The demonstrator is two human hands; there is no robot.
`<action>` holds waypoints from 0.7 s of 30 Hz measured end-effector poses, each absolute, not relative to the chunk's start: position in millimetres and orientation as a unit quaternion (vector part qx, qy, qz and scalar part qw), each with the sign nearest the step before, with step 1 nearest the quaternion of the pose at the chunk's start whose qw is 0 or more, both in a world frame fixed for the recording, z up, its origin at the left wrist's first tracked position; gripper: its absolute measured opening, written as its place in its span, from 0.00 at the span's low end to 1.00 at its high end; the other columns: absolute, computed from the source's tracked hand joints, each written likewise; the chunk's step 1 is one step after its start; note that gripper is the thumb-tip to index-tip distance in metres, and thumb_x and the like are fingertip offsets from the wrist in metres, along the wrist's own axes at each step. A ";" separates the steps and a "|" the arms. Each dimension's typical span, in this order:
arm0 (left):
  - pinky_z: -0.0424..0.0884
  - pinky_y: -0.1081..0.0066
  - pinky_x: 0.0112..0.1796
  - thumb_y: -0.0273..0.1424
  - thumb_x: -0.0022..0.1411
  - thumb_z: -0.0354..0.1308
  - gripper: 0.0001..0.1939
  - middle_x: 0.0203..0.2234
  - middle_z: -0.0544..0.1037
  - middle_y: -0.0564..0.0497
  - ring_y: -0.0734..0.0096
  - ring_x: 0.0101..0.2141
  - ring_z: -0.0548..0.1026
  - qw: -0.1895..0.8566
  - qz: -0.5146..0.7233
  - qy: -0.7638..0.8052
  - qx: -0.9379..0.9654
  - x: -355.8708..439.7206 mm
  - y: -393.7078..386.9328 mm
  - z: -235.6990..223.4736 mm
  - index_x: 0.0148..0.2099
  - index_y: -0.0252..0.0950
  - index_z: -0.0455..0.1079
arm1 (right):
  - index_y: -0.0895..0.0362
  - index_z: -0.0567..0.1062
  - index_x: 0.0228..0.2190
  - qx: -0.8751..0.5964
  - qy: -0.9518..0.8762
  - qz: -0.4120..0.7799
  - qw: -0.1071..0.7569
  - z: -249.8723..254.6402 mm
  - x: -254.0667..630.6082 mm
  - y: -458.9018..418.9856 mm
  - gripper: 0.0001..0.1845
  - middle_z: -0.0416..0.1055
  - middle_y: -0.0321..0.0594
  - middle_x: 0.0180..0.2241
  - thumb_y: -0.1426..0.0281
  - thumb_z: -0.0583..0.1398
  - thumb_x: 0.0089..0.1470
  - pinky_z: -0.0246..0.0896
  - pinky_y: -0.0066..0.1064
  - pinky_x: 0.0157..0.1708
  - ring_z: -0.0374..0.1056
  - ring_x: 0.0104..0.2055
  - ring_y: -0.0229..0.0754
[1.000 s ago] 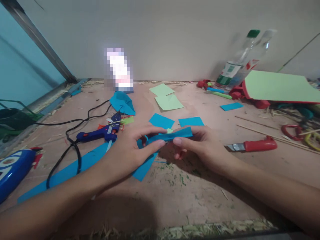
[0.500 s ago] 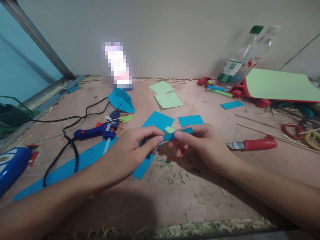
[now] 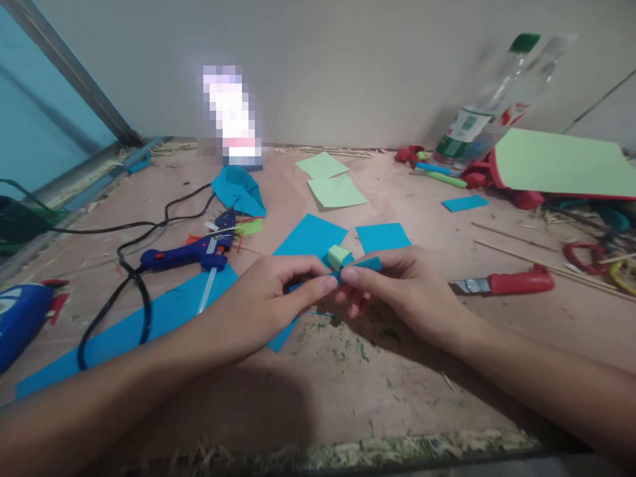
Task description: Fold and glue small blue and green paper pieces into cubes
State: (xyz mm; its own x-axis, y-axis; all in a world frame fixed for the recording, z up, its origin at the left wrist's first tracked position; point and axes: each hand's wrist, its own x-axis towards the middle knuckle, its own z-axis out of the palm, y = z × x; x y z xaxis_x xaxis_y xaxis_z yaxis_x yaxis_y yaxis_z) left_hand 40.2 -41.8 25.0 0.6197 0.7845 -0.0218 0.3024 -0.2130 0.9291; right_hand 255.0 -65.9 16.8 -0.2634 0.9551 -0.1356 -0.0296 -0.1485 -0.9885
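A narrow strip of blue paper (image 3: 370,264), rolled or folded, is pinched between both hands above the table. My left hand (image 3: 291,285) grips its left end with thumb and fingers. My right hand (image 3: 390,275) is closed on the right part, and the two thumbs nearly meet. Just behind the strip shows a small folded light green paper piece (image 3: 338,255). Blue paper sheets lie beyond the hands, one (image 3: 311,235) behind the left and a smaller one (image 3: 382,236) behind the right. Fingers hide much of the strip.
At left lie a blue glue gun (image 3: 186,255) with a black cord and a long blue sheet (image 3: 169,315). A red utility knife (image 3: 519,283) lies at right, near thin sticks. Bottles (image 3: 460,136), green sheets (image 3: 336,192) and a bright pixelated screen (image 3: 233,112) stand or lie farther back.
My left hand has slid right along the blue strip, bringing the thumbs closer together. More of the small green piece shows behind the strip. The whole view has shifted slightly.
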 end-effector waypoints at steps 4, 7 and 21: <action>0.67 0.75 0.33 0.34 0.76 0.56 0.15 0.22 0.71 0.61 0.77 0.23 0.63 0.493 0.241 0.366 0.752 41.3 -42.1 23.7 0.35 0.40 0.78 | 0.57 0.86 0.26 -0.458 -0.518 0.601 0.400 17.7 254.6 -67.1 0.18 0.81 0.40 0.26 0.55 0.74 0.54 0.70 0.27 0.30 0.73 0.25 0.36; 0.68 0.74 0.36 0.35 0.77 0.55 0.16 0.25 0.75 0.60 0.76 0.25 0.66 0.477 0.236 0.368 0.762 41.3 -42.5 23.7 0.36 0.40 0.78 | 0.57 0.86 0.25 -0.457 -0.517 0.603 0.401 18.0 254.3 -66.9 0.19 0.81 0.41 0.26 0.54 0.74 0.54 0.71 0.29 0.29 0.74 0.25 0.37; 0.67 0.73 0.36 0.36 0.77 0.54 0.16 0.31 0.82 0.58 0.73 0.32 0.75 0.445 0.216 0.367 0.787 41.2 -42.6 24.6 0.38 0.39 0.78 | 0.57 0.86 0.23 -0.456 -0.490 0.622 0.407 20.4 252.1 -66.2 0.19 0.80 0.40 0.23 0.54 0.76 0.51 0.71 0.26 0.28 0.73 0.23 0.36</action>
State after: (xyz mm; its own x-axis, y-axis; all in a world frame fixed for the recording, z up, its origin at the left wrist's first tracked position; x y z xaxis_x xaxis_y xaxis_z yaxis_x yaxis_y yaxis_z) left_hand 41.2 -42.6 24.6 0.6365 0.7711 0.0136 0.3860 -0.3338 0.8600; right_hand 252.1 -66.2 20.4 -0.2528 0.9530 -0.1671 -0.0600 -0.1878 -0.9804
